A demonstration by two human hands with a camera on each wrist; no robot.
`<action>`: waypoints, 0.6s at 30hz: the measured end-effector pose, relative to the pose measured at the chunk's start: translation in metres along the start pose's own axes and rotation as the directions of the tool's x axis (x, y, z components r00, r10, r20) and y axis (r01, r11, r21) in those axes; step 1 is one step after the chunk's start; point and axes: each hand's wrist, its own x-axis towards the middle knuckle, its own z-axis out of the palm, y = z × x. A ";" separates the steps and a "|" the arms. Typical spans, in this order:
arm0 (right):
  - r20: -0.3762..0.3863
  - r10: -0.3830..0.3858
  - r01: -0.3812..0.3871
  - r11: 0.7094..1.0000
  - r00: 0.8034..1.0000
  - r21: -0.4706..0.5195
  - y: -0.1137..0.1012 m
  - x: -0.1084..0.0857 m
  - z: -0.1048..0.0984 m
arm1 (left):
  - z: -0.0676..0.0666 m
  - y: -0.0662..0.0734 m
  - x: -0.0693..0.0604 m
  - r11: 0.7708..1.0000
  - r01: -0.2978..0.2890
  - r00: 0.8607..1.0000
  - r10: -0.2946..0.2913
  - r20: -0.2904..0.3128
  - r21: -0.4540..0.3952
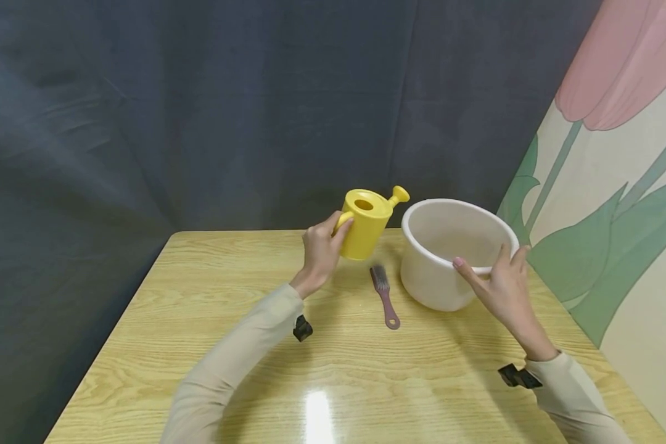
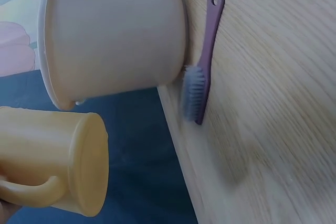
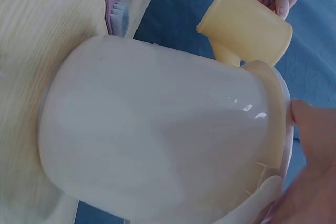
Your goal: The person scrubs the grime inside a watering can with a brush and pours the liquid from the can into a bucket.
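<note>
My left hand (image 1: 323, 250) grips the handle of a yellow watering can (image 1: 364, 228) and holds it up above the table. The can is upright with a slight tilt, its spout pointing right toward a white bucket (image 1: 431, 280). At the near right of that bucket, my right hand (image 1: 505, 296) holds the rim, thumb and fingers spread along it. Between the can and the bucket a purple brush (image 1: 385, 302) lies on the table, grey bristles at its far end. In the left wrist view the can's base (image 2: 93, 163) shows beside the bucket.
The light wood table (image 1: 227, 364) ends at a dark blue curtain (image 1: 288, 117) at the back. A wall (image 1: 638, 296) painted with pink tulips and green leaves runs along the right side, close to the bucket.
</note>
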 end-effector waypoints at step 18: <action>0.043 -0.036 0.038 0.998 0.998 -0.046 -0.007 0.000 0.000 | 0.016 0.013 0.014 0.997 -0.075 0.997 0.073 0.035 0.037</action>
